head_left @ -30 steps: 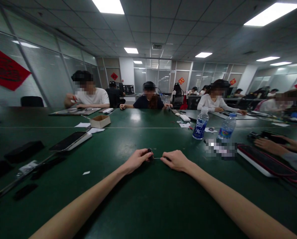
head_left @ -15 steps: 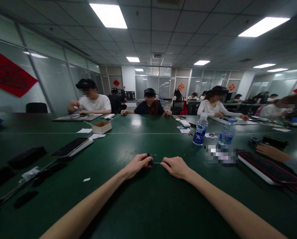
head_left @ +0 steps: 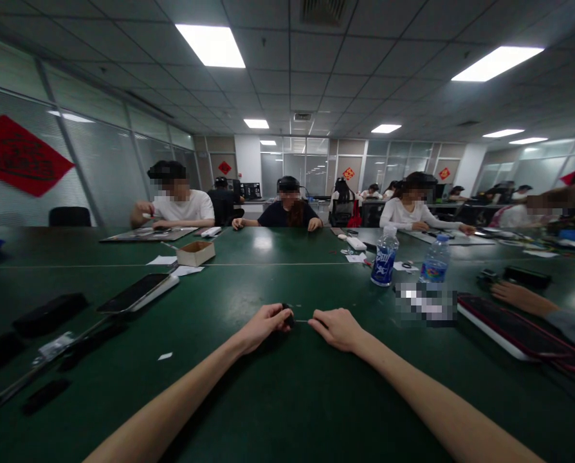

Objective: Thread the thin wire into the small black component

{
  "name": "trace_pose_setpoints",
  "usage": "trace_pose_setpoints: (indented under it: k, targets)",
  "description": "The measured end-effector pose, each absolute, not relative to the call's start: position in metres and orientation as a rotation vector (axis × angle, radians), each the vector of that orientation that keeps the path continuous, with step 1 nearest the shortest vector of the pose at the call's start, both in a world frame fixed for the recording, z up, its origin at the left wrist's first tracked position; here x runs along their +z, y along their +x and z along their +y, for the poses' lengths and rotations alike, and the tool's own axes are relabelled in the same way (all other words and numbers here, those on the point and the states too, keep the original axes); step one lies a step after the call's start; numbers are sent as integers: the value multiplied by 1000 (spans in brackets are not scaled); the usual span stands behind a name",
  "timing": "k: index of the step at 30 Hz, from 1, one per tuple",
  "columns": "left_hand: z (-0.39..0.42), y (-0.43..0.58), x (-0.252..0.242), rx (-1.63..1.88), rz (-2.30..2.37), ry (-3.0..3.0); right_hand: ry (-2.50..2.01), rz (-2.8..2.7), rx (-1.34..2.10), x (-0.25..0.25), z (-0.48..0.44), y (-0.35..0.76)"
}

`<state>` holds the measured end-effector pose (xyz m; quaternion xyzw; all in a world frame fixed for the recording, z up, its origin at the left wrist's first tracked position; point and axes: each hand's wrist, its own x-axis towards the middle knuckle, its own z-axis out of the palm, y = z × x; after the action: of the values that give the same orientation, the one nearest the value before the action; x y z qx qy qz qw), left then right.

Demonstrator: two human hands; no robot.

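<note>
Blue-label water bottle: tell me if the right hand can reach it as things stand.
Probably yes. The water bottle stands ahead of the right hand, and no object shows between them. The hand seems to pinch a thin wire, though, so it would likely have to let go first.

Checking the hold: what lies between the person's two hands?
Head view: a thin pale strand runs from a small black object in the left hand to the right hand.

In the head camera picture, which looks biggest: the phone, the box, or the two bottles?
Largest to smallest:
1. Phone, though it is nearer the camera
2. Left bottle and right bottle, too alike to rank
3. Box
</note>
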<state>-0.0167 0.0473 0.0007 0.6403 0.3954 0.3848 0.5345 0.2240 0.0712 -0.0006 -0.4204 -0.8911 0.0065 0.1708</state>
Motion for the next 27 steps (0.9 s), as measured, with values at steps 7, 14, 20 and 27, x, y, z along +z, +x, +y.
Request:
trace_pose_setpoints:
  k: [7,14,20,27]
  targets:
    - [41,-17,1,915,954,1591,-1325,-2379,79,-3,80,223]
    - [49,-16,-9,1036,1006,1544,-1147,-2575,-33,4,67,222]
    - [43,-16,-2,979,1020,1623,-1078,-2623,-33,6,67,222]
    - [48,-16,-6,947,1052,1724,-1050,-2641,-95,4,68,223]
